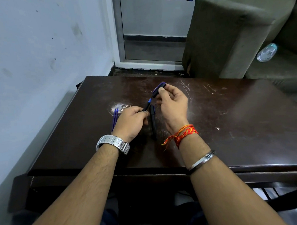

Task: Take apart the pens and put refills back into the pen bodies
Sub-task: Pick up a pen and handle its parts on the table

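Dark brown wood, scratched and scuffed, makes up the worktop (230,108), which stands against a pale wall with a grey upholstered chair (226,39) behind it. Both bare forearms reach in from the near edge.

The left hand (131,122) wears a silver metal watch (113,143) at the wrist. Its grip is closed, thumb and fingers pinching the lower part of a black pen body (146,107), whose blue tip (150,100) points up and away toward the other hand. The right hand (173,102) carries a red and orange thread (181,134) at the wrist and a steel bangle (202,161) further down the forearm. Its grip is pressed together, thumb against forefinger, on a black cap (157,90) with a purple clip, held above the worktop just beyond the blue tip. Cap and tip are apart, with a small gap between them.

A second black pen (153,122) lies flat on the worktop between the two hands, running lengthwise toward the near edge. Two blue refills (115,118) lie side by side, just left of the left hand, partly hidden by it, beside a pale worn patch (120,106) in the finish. On the chair seat rests a clear plastic bottle (266,52).
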